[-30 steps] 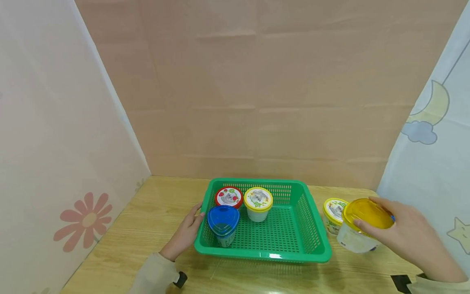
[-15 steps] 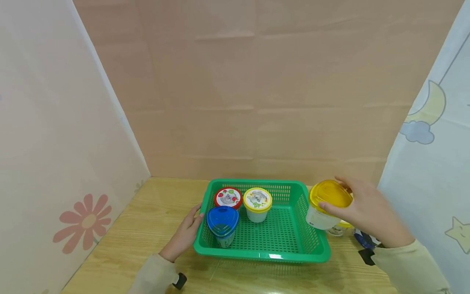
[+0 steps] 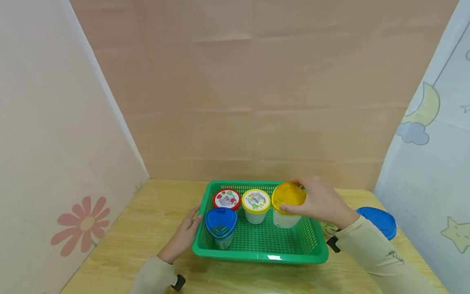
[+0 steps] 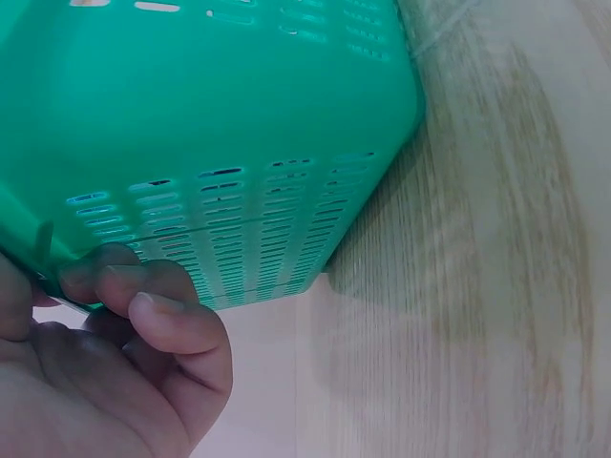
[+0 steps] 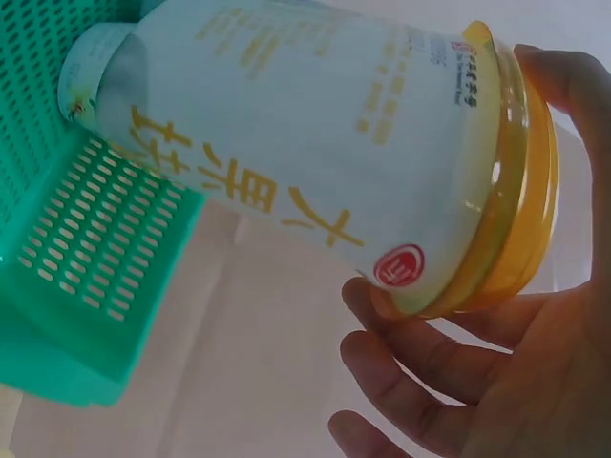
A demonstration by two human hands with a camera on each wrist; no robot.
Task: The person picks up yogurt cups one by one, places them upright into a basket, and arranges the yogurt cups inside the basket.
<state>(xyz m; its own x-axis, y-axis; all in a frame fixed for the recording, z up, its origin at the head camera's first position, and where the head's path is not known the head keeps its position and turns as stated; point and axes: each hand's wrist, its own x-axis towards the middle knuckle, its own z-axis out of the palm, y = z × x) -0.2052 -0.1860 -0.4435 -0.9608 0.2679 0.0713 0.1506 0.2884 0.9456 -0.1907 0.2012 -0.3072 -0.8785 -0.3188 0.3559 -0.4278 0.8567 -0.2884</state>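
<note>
My right hand (image 3: pixel 323 202) grips a white tub with a translucent yellow lid (image 3: pixel 289 196) by its lid. In the head view the tub is over the right part of the green plastic basket (image 3: pixel 257 256). Gold lettering shows on the tub's wall (image 5: pixel 286 124) in the right wrist view. My left hand (image 3: pixel 183 234) holds the basket's left rim, its fingers (image 4: pixel 177 324) curled at the edge. Inside the basket stand a red-lidded cup (image 3: pixel 227 199), a yellow-rimmed cup (image 3: pixel 256 204) and a blue-lidded container (image 3: pixel 221 224).
On the wooden table (image 3: pixel 172 194), right of the basket, lie a blue-lidded container (image 3: pixel 380 221) and a cup (image 3: pixel 329 228) mostly hidden by my right arm. A brown paper backdrop (image 3: pixel 235 102) stands behind, with patterned cloth at both sides.
My right hand has carried the yellow-lidded tub leftward from beside the basket to over its inside. The blue-lidded container at right has come into view. My left hand stays at the rim.
</note>
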